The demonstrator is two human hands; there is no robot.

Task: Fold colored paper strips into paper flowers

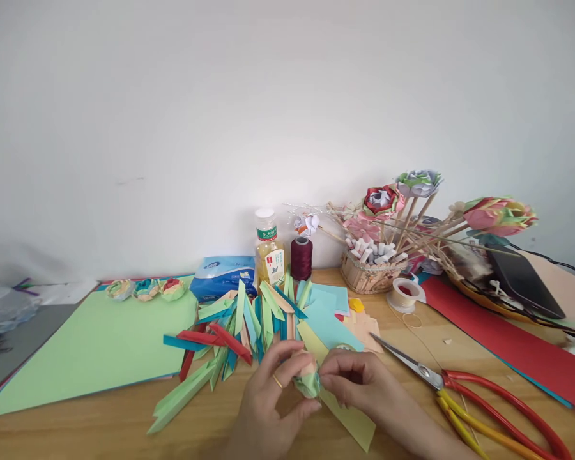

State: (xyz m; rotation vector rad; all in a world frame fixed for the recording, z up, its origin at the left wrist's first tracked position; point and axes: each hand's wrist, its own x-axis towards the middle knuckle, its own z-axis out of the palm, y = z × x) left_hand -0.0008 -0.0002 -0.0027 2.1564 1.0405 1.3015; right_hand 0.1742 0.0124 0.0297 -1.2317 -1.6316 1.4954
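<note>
A small paper flower [307,381] in green and peach is between my hands, low over the wooden table. My left hand [275,399], with a ring on one finger, curls round its left side and holds it. My right hand [359,386] is closed in a pinch at the flower's right edge; whether a thread is also between those fingertips cannot be made out. Under and beside my right hand lies a pale green-yellow paper strip [352,421]. Several folded paper strips [242,319] in green, blue, red and peach are heaped just beyond my left hand.
Scissors [431,372] lie open at right, near a thread spool [406,294]. Green sheets [100,345] carry three finished paper flowers [146,289] at left. Behind stand a tissue pack [223,276], a bottle [269,252], a maroon thread cone [301,259] and a basket [374,275].
</note>
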